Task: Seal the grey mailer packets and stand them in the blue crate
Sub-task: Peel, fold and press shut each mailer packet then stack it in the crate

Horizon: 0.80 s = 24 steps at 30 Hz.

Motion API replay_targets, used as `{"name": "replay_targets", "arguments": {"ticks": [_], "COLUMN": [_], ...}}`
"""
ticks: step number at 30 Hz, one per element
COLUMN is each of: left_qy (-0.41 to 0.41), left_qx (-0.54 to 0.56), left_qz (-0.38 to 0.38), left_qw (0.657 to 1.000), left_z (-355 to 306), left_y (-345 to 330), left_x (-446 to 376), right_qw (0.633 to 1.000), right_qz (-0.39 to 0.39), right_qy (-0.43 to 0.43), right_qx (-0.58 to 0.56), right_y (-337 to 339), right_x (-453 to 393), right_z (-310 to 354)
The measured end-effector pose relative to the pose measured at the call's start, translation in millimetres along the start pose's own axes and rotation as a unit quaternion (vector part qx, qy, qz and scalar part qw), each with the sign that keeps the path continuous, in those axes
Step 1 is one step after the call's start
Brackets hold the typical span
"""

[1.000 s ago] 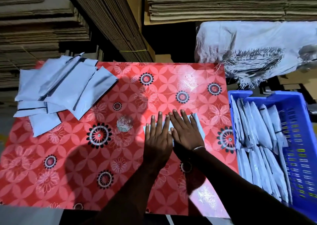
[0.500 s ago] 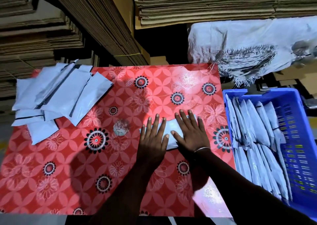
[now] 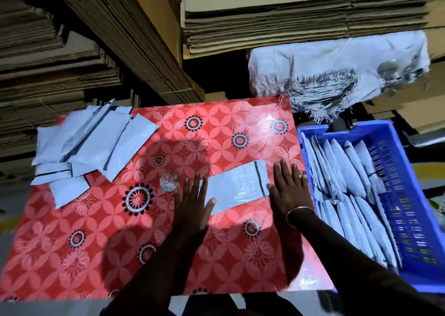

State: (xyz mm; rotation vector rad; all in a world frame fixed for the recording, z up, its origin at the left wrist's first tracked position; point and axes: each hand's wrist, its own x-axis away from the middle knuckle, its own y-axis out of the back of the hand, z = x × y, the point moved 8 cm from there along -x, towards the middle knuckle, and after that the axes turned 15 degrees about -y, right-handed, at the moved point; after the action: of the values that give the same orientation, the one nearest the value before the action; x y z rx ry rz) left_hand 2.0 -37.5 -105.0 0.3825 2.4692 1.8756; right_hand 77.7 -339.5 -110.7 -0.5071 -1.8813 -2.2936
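My left hand (image 3: 192,207) lies flat and open on the near-left end of the grey packet (image 3: 237,185); my right hand (image 3: 289,188), open, touches its flap end. No writing shows. The packet's long axis runs between my hands, flap toward the blue crate (image 3: 409,171) right of my right hand.

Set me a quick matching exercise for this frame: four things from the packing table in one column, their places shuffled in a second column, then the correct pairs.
Things:
1. packet being pressed
2. pile of packets
3. blue crate
4. bangle

Places:
A. right of the table
B. on the right wrist
C. far left corner of the table
D. flat between the left hand and right hand

Pairs: 1-D, 2-C, 3-A, 4-B
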Motion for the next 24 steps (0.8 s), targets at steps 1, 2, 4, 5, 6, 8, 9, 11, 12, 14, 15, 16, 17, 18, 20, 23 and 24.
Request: {"name": "replay_targets", "arguments": {"ticks": [1,2,4,5,6,8,9,11,12,14,15,16,17,18,20,23,24], "left_qy": [0.006,0.011,0.01,0.003,-0.003,-0.014,-0.016,-0.002,0.009,0.021,0.02,0.017,0.015,0.016,0.036,0.025,0.014], "left_qx": [0.007,0.01,0.012,0.019,0.03,0.053,0.058,0.067,0.072,0.085,0.099,0.117,0.131,0.148,0.203,0.275,0.286], "left_qz": [0.003,0.002,-0.01,-0.02,-0.029,-0.036,-0.029,-0.005,0.008,0.019,0.03,0.042,0.046,0.051,0.052,0.026,0.018], "left_qw": [1.0,1.0,1.0,1.0,0.999,0.998,0.998,0.998,0.997,0.996,0.994,0.992,0.99,0.988,0.977,0.961,0.958], "left_z": [-2,-6,-16,-21,-26,-35,-39,-43,-45,-51,-54,-59,-64,-70,-83,-106,-116], "left_y": [2,8,21,25,27,28,25,21,19,15,12,9,8,6,7,1,0], "left_x": [0,0,-5,-11,-17,-30,-37,-46,-47,-47,-45,-44,-43,-41,-38,-45,-49], "right_qw": [1.0,0.999,0.995,0.99,0.983,0.964,0.957,0.955,0.957,0.958,0.956,0.956,0.956,0.956,0.952,0.922,0.913], "right_qz": [0.006,0.006,-0.02,-0.049,-0.078,-0.109,-0.1,-0.053,-0.031,0.0,0.003,0.003,0.0,0.001,0.014,0.047,0.058], "right_qy": [-0.004,-0.007,0.002,0.024,0.052,0.115,0.135,0.134,0.12,0.097,0.093,0.089,0.087,0.081,0.062,0.017,0.0], "right_qx": [-0.015,-0.035,-0.093,-0.126,-0.16,-0.215,-0.235,-0.259,-0.263,-0.271,-0.277,-0.279,-0.28,-0.282,-0.301,-0.383,-0.405], "right_y": [-2,-1,11,21,32,48,49,37,29,15,12,12,11,10,7,5,8], "right_x": [1,3,13,20,31,57,68,81,85,91,94,97,100,101,100,90,86], "right_z": [-1,-1,1,5,9,22,29,36,37,36,34,33,31,27,18,-2,-10]}}
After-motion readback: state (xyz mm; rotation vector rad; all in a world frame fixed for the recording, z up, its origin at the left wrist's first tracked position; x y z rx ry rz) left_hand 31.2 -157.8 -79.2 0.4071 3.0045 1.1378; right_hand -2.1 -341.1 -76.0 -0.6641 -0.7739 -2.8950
